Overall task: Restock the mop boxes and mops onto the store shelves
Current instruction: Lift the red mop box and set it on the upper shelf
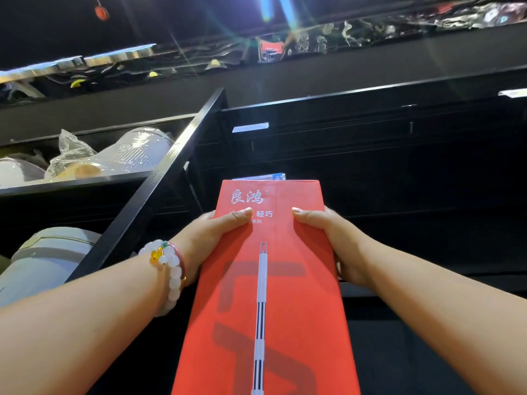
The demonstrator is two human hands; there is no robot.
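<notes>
Black store shelves (176, 155), dark ceiling

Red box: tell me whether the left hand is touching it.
Touching. The head view shows the left hand gripping the red box, thumb lying across its printed face.

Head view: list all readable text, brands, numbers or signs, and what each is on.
"良鸿": white brand lettering at the top of the red mop box.
"轻巧": second line on the box; its start is covered by the thumb of the left hand.
"系列": small third line, start also hidden.
Red sign on the top shelf: white text too blurred to read.
Shelf-edge tags: too small to read.
</notes>
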